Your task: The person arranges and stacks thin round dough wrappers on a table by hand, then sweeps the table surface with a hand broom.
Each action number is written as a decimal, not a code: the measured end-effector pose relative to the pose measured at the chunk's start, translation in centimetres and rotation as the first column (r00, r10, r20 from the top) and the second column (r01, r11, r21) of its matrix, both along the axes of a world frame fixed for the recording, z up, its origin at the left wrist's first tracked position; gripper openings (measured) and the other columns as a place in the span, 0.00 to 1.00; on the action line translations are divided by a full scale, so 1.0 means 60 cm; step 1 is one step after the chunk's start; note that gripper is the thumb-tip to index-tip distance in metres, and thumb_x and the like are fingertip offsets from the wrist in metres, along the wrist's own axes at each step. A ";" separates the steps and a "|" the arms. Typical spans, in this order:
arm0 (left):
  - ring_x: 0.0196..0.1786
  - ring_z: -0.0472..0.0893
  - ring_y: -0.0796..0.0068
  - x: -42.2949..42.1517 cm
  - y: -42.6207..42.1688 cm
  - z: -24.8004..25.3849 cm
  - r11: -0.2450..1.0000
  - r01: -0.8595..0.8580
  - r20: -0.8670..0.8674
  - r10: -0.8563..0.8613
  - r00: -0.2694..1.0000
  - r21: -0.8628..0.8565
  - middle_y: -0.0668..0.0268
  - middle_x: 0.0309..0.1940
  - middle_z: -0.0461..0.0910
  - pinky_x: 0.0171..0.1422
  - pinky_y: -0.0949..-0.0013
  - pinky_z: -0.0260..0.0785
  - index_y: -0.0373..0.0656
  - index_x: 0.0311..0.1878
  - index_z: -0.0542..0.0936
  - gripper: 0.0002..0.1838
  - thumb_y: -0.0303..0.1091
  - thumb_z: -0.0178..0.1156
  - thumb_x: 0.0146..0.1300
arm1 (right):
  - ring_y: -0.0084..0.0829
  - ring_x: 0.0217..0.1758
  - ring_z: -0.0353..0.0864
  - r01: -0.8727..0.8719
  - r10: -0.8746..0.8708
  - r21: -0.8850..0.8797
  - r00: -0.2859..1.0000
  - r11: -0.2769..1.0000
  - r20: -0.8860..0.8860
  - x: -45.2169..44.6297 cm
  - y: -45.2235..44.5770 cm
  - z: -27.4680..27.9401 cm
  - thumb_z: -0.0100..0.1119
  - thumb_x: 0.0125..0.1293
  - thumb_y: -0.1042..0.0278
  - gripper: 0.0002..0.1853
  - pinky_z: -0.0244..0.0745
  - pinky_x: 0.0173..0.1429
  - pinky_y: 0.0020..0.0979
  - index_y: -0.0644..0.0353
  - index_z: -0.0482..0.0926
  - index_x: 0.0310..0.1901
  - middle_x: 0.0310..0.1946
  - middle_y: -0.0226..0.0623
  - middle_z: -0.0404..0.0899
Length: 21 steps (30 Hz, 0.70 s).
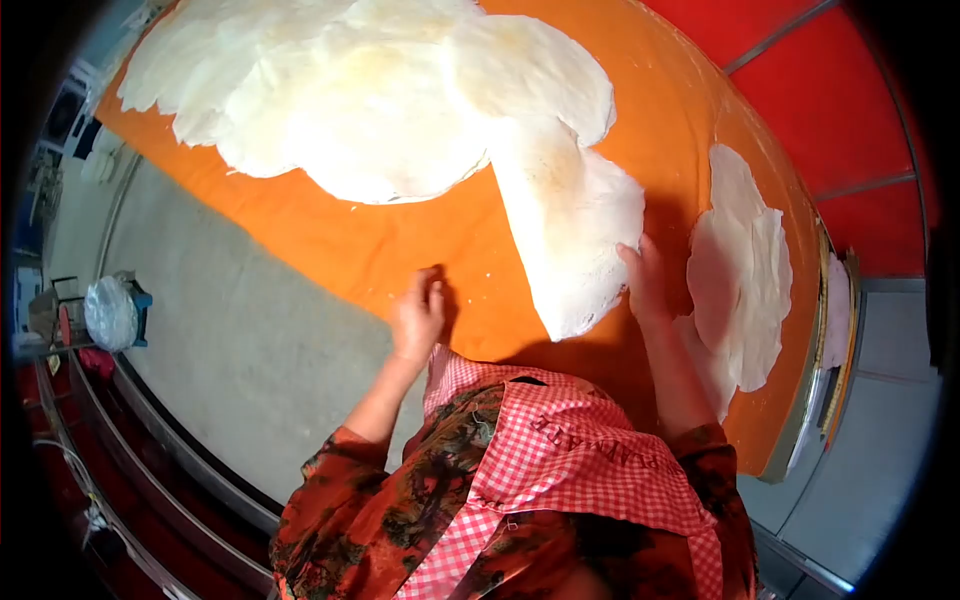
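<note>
A thin, pale sheet of flatbread (570, 220), with a straight folded-looking left edge, lies on an orange cloth (400, 240). At its right edge is my right hand (648, 280), the fingertips closed on the rim; the thumb is partly hidden. My left hand (418, 318) hovers near the cloth's front edge, left of the sheet and apart from it. Its fingers are loosely bent and spread, with nothing visible between them. A large spread of overlapping flatbreads (340, 100) covers the far side of the cloth. More flatbreads (740, 270) lie to the right of my right hand.
A red-and-white checked apron (560, 450) meets the table's front edge. Grey floor (250, 330) shows at the left, with metal rails (180, 450) and a clear plastic-wrapped bundle (110, 312) beyond. Red panels (830, 100) stand at the upper right.
</note>
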<state>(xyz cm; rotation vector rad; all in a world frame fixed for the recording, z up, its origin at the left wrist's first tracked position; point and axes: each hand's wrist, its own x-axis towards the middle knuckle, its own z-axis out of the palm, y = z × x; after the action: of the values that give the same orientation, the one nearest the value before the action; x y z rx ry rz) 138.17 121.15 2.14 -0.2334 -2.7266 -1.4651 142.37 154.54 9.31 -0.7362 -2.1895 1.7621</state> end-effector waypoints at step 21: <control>0.16 0.60 0.81 0.021 -0.084 -0.074 0.637 -0.649 0.672 0.265 0.691 0.416 0.71 0.20 0.67 0.16 0.72 0.50 0.47 0.35 0.63 0.19 0.42 0.66 0.56 | 0.22 0.44 0.80 -0.420 0.361 0.002 0.779 0.908 -0.512 -0.157 -0.045 0.300 0.54 0.64 0.74 0.15 0.75 0.49 0.24 0.66 0.75 0.52 0.44 0.33 0.80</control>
<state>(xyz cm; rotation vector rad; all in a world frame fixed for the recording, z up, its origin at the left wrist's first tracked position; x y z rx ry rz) 139.41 116.12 -2.33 1.0389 -2.0685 -2.3738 132.95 151.82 27.29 0.1934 -1.9714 1.9900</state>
